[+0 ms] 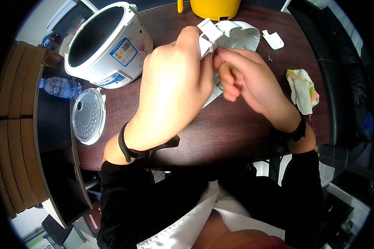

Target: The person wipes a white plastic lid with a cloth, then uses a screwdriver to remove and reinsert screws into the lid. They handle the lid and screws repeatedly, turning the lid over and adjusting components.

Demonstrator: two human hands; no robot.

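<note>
My left hand (172,79) is closed around a white plastic bracket-like part (210,31), its squared end sticking up past the fingers. Right beside it, my right hand (247,74) has thumb and forefinger drawn together at the part's edge. A tiny dark spot shows at those fingertips, too small to name; the other fingers curl loosely. Behind and beneath both hands lies a white rounded plastic shell (247,36), partly hidden by them. On the left a white rice cooker body (135,68) leans, its dark opening facing up.
A round perforated lid (88,116) lies at the table's left edge, near a water bottle (61,87). At the far edge stands a yellow container (216,8). Rightward are a small white plastic piece (273,40), tiny metal bits (270,58) and a folded cloth (302,91).
</note>
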